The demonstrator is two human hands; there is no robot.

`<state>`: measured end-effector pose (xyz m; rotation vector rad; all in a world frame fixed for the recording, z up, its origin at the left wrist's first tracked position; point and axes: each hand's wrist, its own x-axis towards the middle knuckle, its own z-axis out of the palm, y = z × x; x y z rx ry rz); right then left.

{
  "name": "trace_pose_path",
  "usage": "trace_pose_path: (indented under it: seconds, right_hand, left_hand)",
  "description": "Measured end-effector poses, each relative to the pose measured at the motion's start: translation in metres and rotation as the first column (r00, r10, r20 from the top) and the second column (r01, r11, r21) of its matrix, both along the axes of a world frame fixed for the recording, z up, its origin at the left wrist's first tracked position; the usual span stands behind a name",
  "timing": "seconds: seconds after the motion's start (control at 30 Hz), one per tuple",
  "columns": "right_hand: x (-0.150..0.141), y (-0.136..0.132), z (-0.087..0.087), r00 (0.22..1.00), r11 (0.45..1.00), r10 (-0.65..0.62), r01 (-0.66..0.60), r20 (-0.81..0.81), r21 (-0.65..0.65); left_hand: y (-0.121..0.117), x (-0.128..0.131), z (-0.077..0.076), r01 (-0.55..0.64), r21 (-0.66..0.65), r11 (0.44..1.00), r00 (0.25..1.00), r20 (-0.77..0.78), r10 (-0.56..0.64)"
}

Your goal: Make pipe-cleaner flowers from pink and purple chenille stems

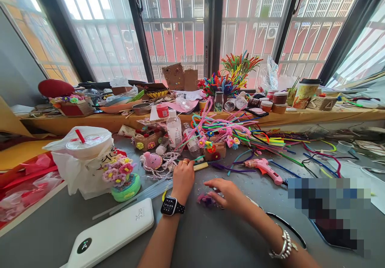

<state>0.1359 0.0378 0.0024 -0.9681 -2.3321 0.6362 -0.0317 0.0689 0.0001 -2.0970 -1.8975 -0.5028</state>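
My left hand (184,176), wearing a ring and a smartwatch, is stretched forward beside a string of pearly beads (164,167). Its fingertips are hidden behind the hand, so their grip does not show. Just right of them lie a pale yellow stick (201,166) and a bit of teal pipe cleaner (199,159). My right hand (227,195) hovers low over the table, thumb and forefinger apart. Below its fingers is a small clump of purple fuzz (206,199). A pink glue gun (264,169) lies beyond the right hand.
A white power bank (112,236), a flower ornament on a green base (126,185) and a bagged drink cup (88,147) stand left. Bottles (173,129) and heaped pipe cleaners (240,129) fill the back. A phone (337,230), partly pixelated, and a black cable (290,224) lie right.
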Motion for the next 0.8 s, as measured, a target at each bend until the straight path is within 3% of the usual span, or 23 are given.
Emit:
trace_pose_path:
  seconds: [0.17,0.47,0.8]
  right_hand:
    - [0.031,0.003,0.006,0.984,0.984,-0.179,0.179,0.017,0.027]
    - [0.071,0.013,0.009,0.902,0.905,-0.425,0.423,0.081,0.038]
    - [0.072,0.013,0.010,0.870,0.879,-0.476,0.468,0.131,0.085]
  left_hand:
    - [0.000,0.003,0.006,0.050,0.002,0.999,0.999,0.013,-0.050]
    - [0.013,0.036,0.018,0.321,-0.113,0.940,0.939,-0.092,-0.332]
    - [0.046,0.073,0.008,0.402,-0.188,0.896,0.861,-0.254,-0.440]
